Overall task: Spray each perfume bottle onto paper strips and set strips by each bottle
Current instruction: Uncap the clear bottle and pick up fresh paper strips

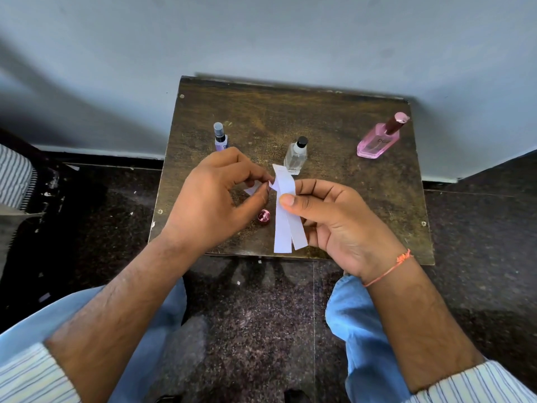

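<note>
Right hand [328,219] pinches two white paper strips [286,216] while left hand [215,199] peels a third [253,187] at nine o'clock; separate slowly, avoiding creases.

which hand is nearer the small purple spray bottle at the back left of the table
Left. The left hand sits just in front of the small purple spray bottle, overlapping its base in this view. The right hand is farther off to the right, holding white paper strips.

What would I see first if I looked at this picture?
First, two hands in the middle: the right hand pinches white paper strips while the left hand pulls at one. Behind them on the small brown table stand three perfume bottles; the pink bottle at the far right stands out most.
</note>
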Demonstrator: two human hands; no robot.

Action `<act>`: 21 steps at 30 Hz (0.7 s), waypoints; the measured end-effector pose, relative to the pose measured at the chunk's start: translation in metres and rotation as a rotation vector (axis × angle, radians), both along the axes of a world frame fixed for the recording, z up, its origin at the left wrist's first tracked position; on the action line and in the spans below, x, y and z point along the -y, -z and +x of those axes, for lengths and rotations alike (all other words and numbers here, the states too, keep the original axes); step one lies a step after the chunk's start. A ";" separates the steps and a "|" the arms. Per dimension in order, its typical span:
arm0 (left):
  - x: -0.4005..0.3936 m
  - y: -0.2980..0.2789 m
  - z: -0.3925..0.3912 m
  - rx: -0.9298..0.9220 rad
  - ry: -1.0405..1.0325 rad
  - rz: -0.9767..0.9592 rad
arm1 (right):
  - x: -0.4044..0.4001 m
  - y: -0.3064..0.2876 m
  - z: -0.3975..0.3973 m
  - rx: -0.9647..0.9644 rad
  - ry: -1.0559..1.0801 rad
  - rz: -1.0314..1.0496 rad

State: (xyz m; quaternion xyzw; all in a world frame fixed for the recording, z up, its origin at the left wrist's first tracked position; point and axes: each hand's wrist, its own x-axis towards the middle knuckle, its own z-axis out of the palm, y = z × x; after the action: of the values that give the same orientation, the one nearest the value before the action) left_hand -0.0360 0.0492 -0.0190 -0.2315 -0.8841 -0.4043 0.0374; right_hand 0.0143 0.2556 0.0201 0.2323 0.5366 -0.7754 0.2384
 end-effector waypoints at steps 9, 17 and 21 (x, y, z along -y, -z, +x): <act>-0.003 -0.004 0.001 -0.071 -0.046 -0.039 | -0.001 -0.003 0.003 0.049 -0.129 -0.048; -0.003 -0.002 0.001 -0.091 -0.042 -0.037 | 0.001 -0.006 0.002 -0.011 -0.085 -0.001; -0.002 -0.002 0.001 -0.065 -0.010 -0.021 | 0.003 -0.004 0.002 -0.051 -0.034 0.057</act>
State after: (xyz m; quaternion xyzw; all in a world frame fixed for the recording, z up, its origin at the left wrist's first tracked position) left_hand -0.0348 0.0512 -0.0173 -0.2406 -0.8878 -0.3868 0.0657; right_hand 0.0167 0.2522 0.0240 0.2099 0.5682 -0.7613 0.2313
